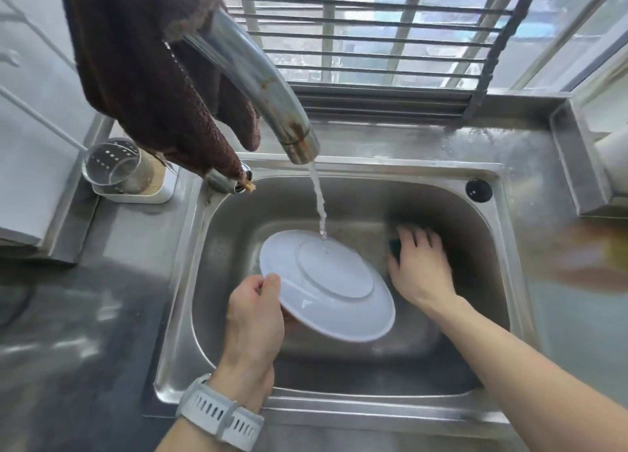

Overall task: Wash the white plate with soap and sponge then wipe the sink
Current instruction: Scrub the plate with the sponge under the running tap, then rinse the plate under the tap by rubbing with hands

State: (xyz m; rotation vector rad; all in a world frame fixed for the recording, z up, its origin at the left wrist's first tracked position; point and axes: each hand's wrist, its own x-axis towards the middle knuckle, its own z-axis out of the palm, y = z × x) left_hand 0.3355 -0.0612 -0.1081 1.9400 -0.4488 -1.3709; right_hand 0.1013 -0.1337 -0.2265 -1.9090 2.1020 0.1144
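2 bare forearms reach in, with no sleeve on either. The left hand [255, 319] wears 1 wristwatch [217, 414] just behind it, well back from the fingers: a pale grey band, pierced with rows of small slots, with a loop keeper. The right hand [419, 264] and its wrist wear nothing; its fingers carry no ring.

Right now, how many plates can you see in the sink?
1. The white plate is tilted over the sink, bottom side up under the running water, with the left hand gripping its edge. Another could hide beneath it; none shows.
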